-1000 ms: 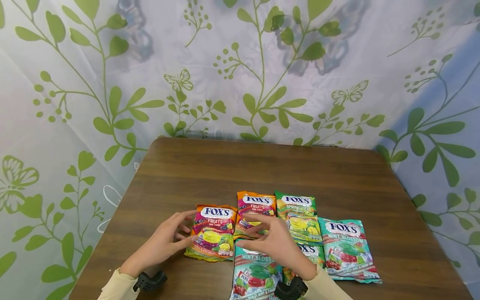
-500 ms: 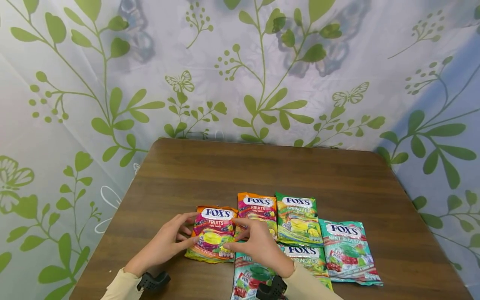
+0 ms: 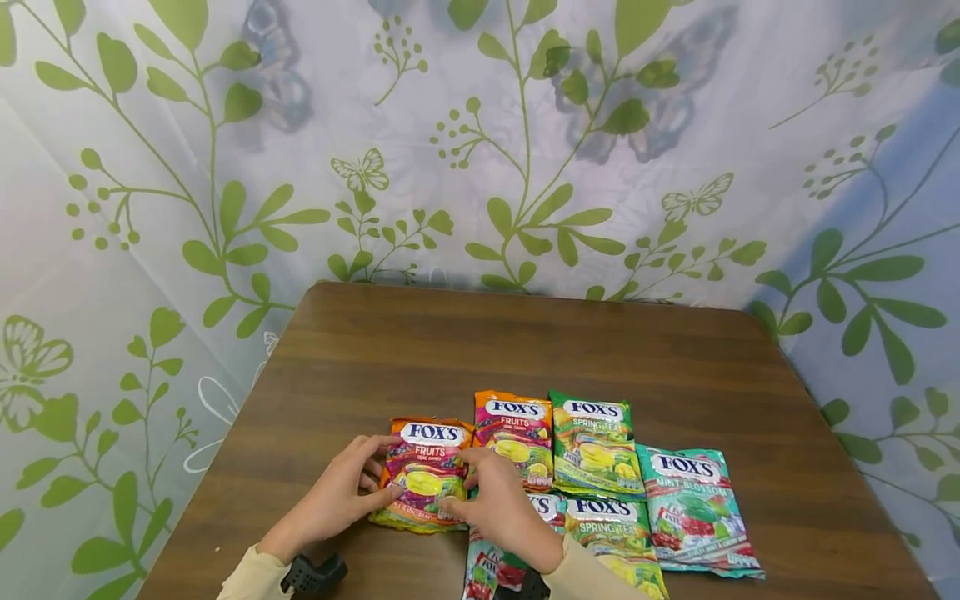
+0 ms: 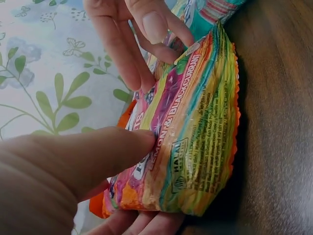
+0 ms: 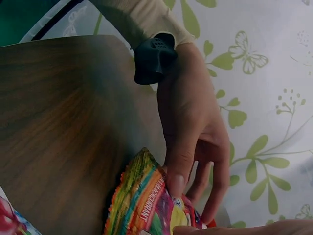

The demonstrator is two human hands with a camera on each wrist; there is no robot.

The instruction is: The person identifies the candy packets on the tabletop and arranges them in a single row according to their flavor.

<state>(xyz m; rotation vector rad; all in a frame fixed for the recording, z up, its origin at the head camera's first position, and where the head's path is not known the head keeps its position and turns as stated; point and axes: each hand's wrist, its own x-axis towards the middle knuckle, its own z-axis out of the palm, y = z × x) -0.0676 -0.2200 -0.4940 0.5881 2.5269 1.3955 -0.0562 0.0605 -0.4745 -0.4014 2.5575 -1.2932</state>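
Note:
An orange and magenta bag of Fox's Fruits candy [image 3: 429, 467] lies front up at the left end of a group of candy bags. My left hand [image 3: 341, 493] grips its left side. In the left wrist view my left thumb [image 4: 122, 147] presses on the bag front, with fingers [image 4: 142, 224] under its edge. My right hand [image 3: 502, 506] holds the right side, its thumb over the lower right corner and its index finger higher up. Part of that hand covers the mint blossom candy bag [image 3: 487, 554] below.
Another fruits candy bag [image 3: 513, 437] and a spring tea candy bag [image 3: 596, 450] lie to the right. Below them is a second spring tea bag [image 3: 611, 529], with a mint blossom bag [image 3: 697, 508] farthest right. The brown wooden table [image 3: 525, 337] meets a leaf-patterned curtain [image 3: 442, 242].
My right hand has moved left from over the neighbouring bags to the right side of the left fruits candy bag. My left hand has stayed at that bag's left side.

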